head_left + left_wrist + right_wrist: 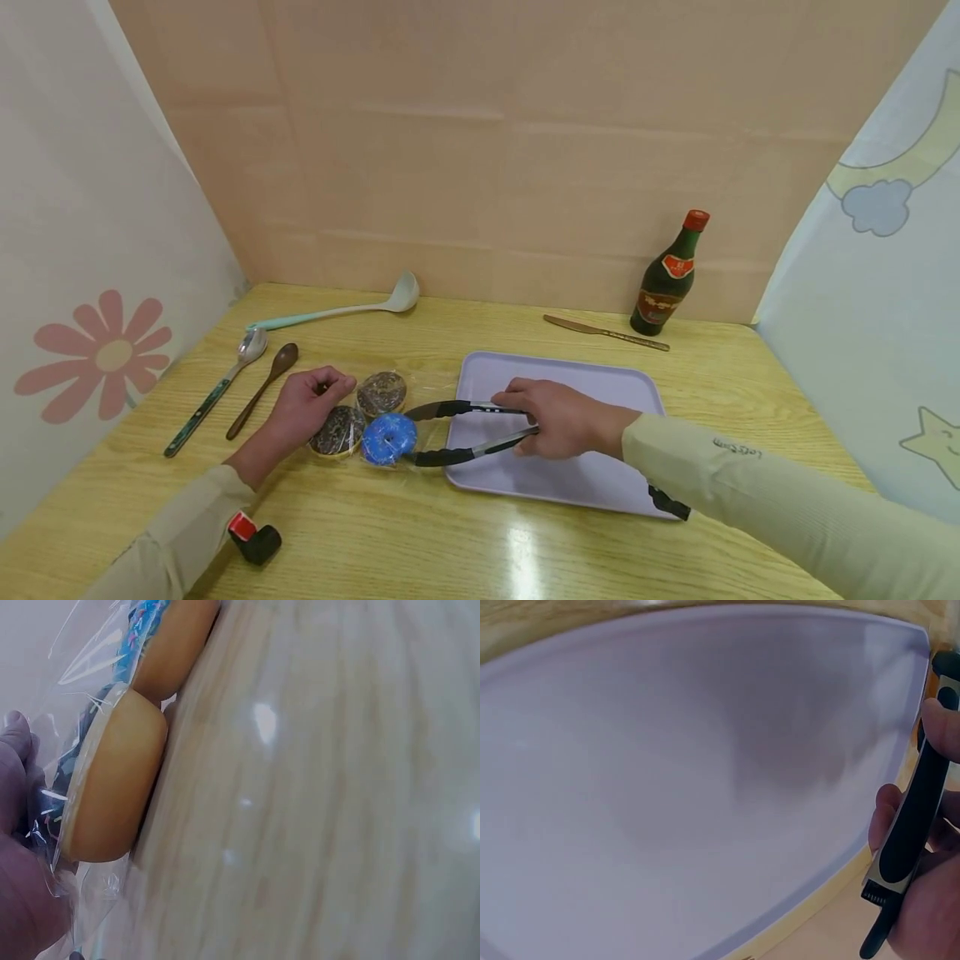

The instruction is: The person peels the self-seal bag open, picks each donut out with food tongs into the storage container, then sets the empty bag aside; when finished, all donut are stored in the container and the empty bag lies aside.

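Note:
Two chocolate-iced donuts (pixel 382 392) and a blue-iced donut (pixel 389 438) lie close together in clear plastic wrap on the table. My left hand (pixel 306 403) is at their left side, its curled fingers pinching the wrap. In the left wrist view, that hand (pixel 28 877) is against the plastic, beside the tan side of a donut (pixel 120 776). My right hand (pixel 564 418) grips black-and-silver tongs (pixel 450 457) over the tray. Their spread tips reach the right side of the blue donut. The tongs' dark handle (pixel 915 817) shows in the right wrist view.
A lilac tray (pixel 555 492) lies under my right hand. Behind it are a copper-coloured knife (pixel 606 332) and a dark bottle (pixel 666 283) with a red cap. On the left are a ladle (pixel 337 312), a metal spoon (pixel 217 392) and a wooden spoon (pixel 262 392).

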Action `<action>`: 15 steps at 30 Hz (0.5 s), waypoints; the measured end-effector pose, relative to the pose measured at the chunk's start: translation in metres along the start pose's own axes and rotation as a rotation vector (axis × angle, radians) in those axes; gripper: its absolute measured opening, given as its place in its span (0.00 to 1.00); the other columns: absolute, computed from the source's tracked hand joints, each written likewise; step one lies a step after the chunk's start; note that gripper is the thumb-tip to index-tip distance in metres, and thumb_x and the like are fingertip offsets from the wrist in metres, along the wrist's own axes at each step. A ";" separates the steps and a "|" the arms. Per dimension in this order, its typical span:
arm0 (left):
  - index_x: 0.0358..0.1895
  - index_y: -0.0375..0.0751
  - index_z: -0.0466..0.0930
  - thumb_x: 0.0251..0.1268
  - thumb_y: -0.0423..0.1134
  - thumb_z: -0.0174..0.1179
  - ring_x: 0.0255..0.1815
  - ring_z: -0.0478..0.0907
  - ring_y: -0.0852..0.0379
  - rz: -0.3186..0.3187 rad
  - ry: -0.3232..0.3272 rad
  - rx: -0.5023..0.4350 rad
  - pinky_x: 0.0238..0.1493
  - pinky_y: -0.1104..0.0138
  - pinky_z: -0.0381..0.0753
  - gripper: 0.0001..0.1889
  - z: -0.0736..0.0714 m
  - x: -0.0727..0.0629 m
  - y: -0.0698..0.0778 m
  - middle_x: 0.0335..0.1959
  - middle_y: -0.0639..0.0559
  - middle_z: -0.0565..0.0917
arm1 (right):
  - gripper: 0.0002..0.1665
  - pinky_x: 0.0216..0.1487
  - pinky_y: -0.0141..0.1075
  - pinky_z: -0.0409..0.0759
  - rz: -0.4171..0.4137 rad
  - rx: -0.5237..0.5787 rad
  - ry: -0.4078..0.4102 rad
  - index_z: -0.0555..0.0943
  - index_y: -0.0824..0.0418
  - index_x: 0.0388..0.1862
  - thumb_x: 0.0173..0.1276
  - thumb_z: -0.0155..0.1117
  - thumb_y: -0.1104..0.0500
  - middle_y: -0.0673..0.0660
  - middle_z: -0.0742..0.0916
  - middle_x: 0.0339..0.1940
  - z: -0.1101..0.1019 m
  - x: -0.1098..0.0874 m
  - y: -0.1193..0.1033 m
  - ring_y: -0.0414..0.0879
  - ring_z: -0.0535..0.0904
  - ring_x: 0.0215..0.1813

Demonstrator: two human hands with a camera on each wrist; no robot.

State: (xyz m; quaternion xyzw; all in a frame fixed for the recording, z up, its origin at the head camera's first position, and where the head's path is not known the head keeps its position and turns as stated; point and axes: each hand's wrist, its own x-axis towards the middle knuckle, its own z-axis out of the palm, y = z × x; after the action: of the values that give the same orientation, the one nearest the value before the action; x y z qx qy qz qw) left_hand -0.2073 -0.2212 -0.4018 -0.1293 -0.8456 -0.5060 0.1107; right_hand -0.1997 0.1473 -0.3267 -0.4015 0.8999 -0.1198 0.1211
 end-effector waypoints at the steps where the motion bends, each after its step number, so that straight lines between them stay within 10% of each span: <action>1: 0.32 0.33 0.82 0.69 0.39 0.58 0.16 0.61 0.60 0.001 0.000 0.001 0.19 0.67 0.64 0.11 0.000 0.000 0.000 0.24 0.42 0.78 | 0.37 0.41 0.38 0.72 -0.002 0.004 0.005 0.71 0.61 0.65 0.58 0.71 0.56 0.50 0.76 0.52 0.000 -0.001 0.000 0.43 0.74 0.37; 15: 0.35 0.31 0.82 0.69 0.38 0.57 0.24 0.72 0.56 0.007 -0.009 -0.031 0.25 0.67 0.71 0.12 -0.003 -0.001 0.001 0.32 0.40 0.81 | 0.36 0.38 0.36 0.72 0.013 0.069 0.103 0.72 0.61 0.64 0.58 0.71 0.56 0.49 0.76 0.51 0.008 -0.025 0.009 0.36 0.72 0.32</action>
State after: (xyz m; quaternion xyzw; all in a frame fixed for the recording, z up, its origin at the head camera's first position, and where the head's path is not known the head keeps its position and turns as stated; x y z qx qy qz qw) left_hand -0.2055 -0.2240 -0.3998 -0.1363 -0.8377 -0.5180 0.1070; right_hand -0.1871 0.1708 -0.3340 -0.3845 0.9028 -0.1707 0.0891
